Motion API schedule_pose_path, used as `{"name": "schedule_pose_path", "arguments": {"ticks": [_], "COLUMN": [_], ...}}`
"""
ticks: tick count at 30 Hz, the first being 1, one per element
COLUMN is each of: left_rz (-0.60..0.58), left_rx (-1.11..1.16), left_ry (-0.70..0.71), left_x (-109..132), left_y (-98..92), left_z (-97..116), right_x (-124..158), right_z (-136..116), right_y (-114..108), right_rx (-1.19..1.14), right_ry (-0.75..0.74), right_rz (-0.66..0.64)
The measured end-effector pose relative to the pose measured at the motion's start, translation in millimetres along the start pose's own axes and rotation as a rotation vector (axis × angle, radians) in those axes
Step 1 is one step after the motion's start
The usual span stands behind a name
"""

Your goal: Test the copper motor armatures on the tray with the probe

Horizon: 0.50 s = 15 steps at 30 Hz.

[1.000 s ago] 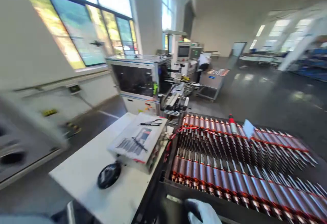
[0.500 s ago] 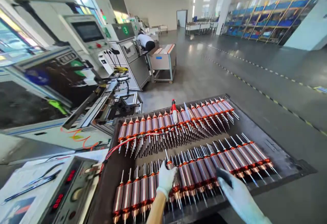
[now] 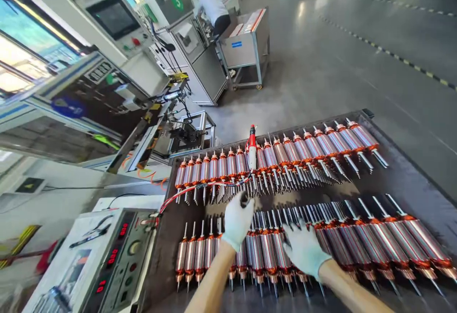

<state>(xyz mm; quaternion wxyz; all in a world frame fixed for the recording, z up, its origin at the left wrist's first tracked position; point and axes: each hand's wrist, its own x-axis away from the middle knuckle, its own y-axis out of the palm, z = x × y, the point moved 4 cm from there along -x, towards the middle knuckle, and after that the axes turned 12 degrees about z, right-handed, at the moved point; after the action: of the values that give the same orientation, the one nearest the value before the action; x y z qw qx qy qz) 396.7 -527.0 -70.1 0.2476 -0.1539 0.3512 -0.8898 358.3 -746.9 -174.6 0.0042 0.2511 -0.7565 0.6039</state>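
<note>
The white-gloved right hand (image 3: 305, 251) is open, its spread fingers (image 3: 296, 232) resting across the steel shafts of the near row of copper-wound motor rotors (image 3: 378, 239), with no clear hold on any one of them. The white-gloved left hand (image 3: 237, 221) sits just to its left, above the gap between the two rows, with its fingers (image 3: 244, 203) curled toward the far row. A dark spot shows at the fingertips, but whether they have hold of a shaft end cannot be told.

The near row lies just below both hands, with the far row of rotors (image 3: 278, 153) beyond them. Both rows lie side by side on a dark tray (image 3: 403, 170), their shafts pointing toward the near side. A red-tipped pen-shaped tool (image 3: 252, 146) rests upright on the far row, and its red and black wires (image 3: 203, 187) run left to a bench instrument with red digital readouts (image 3: 117, 256) at the tray's left edge. Black-handled pliers (image 3: 89, 235) lie on a white sheet left of those readouts.

Farther left stand automated machines with a control screen (image 3: 113, 17). In the far distance, a co-worker in a white shirt (image 3: 212, 7) bends beside a steel cart (image 3: 246, 49).
</note>
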Motion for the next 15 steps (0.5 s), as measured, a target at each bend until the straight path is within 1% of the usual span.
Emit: {"name": "schedule_pose_path", "arguments": {"ticks": [2, 3, 4, 6, 8, 10, 12, 15], "left_rz": [0.037, 0.037, 0.027, -0.007, -0.034, -0.058, -0.09, -0.16], "left_rx": [-0.155, -0.217, -0.264, -0.308, -0.346, -0.369, -0.377, -0.352], "left_ry": [0.072, 0.094, 0.109, 0.114, 0.128, 0.149, 0.168, 0.193], "left_x": [-40, -59, -75, -99, -113, -121, -126, -132], "left_y": [-1.6, 1.4, 6.6, 21.2, 36.6, 47.6, 51.2, 42.7], "left_z": [31, 43, 51, 61, 64, 64, 62, 58], "right_x": [4, 8, 12, 24, 44, 70, 102, 143], "right_z": [-11, -13, -13, -9, 1, 14, 27, 32], "right_y": [8, 7, 3, -9, -18, -17, -4, 20], "right_rx": [0.059, 0.048, 0.011, -0.109, -0.242, -0.382, -0.514, -0.656], "right_ry": [-0.005, 0.013, 0.037, 0.086, 0.155, 0.26, 0.372, 0.499], "right_rz": [-0.015, -0.012, -0.006, 0.023, 0.072, 0.101, 0.132, 0.219]}}
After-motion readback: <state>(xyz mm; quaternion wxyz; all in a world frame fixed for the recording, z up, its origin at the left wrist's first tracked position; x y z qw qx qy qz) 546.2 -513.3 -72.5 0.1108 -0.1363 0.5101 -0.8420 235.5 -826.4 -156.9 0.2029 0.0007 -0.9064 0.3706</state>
